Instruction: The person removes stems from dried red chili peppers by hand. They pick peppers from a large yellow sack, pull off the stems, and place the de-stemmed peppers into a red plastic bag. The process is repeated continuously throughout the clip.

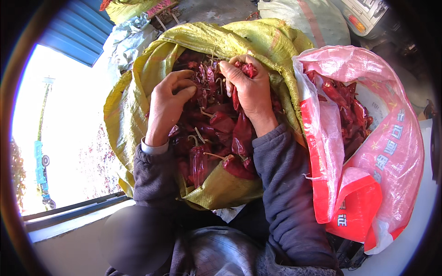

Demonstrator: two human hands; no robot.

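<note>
Dried red chili peppers (221, 122) fill a yellow woven sack (121, 114) rolled down at its mouth in front of me. Over the right part of its opening, my right hand (248, 82) is closed around several red dried chilies (247, 69). My left hand (172, 100) is over the left part, its fingers curled at the chilies; whether something is pinched between them cannot be made out. Thin stems stick up between the two hands. Right of the yellow sack, a pink and red woven plastic sack (386, 151) stands with its mouth spread, holding more dried red chilies (345, 103).
A full pale sack (304, 20) lies behind, beside part of a vehicle with a tail light (357, 23). Pale blue crumpled sacking (129, 41) is at the back left. A window frame (76, 208) runs along the left, with a blue cart (40, 165) outside.
</note>
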